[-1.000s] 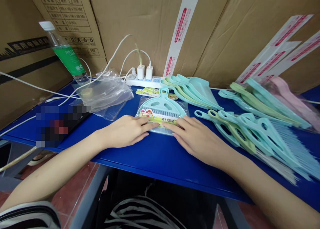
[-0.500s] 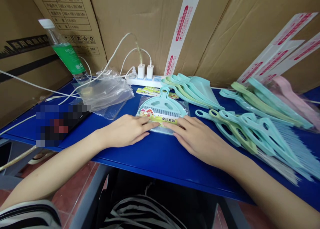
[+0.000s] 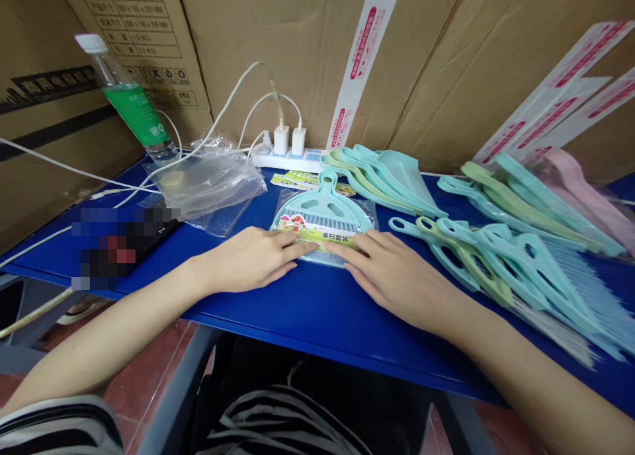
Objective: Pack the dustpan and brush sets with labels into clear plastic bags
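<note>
A light-blue dustpan and brush set lies on the blue table in a clear plastic bag, its handle pointing away from me. A yellow-green label with mushroom pictures crosses its lower part. My left hand rests palm down at the bag's lower left, its outstretched fingers touching the label. At the lower right lies my right hand, fingers also stretched out and touching the bag. The thumbs of both hands point inward near the bag's lower edge. Neither hand is wrapped around anything.
Several small brushes are fanned out at right, with dustpans behind. More dustpans lie at far right. Left are plastic bags, a water bottle and a partly blurred dark object. A power strip has cables.
</note>
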{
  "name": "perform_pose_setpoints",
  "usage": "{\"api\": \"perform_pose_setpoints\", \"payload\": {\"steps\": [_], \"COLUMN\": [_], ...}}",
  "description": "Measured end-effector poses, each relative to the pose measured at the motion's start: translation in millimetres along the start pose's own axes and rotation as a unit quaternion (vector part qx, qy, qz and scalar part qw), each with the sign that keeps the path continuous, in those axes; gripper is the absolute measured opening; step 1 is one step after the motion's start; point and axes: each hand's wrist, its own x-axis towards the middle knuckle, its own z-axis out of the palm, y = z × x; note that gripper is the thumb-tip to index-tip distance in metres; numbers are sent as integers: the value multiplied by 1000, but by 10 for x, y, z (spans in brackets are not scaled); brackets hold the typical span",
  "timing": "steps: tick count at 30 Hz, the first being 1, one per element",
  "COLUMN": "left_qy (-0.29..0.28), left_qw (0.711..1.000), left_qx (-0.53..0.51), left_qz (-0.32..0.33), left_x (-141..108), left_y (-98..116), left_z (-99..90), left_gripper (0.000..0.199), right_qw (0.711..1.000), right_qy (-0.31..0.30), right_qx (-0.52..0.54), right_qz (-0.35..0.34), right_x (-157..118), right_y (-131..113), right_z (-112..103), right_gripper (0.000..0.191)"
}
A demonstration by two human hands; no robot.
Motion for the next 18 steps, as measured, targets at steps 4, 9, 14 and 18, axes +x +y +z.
{"api": "perform_pose_setpoints", "payload": {"steps": [4,9,14,18], "left_qy": [-6,-7,-5,-3], "left_qw": [1000,1000,1000,1000], "left_qx": [-3,-3,0,0], "left_qz": [-3,-4,-4,-2], "left_x": [0,-3,-3,-2], "left_y": [4,7,6,1], "left_z": [-8,-9,-7,2], "left_gripper": [41,41,41,41], "right_qw": [1000,1000,1000,1000], "right_qy": [-1,-2,-1,-1], "right_qx": [-1,1,4,3], "right_qz": [1,0,0,0], "right_x": [-3,-5,-13,-7], "right_y": [1,5,8,7], "right_z": [2,5,10,1], "right_gripper": [40,40,41,40]}}
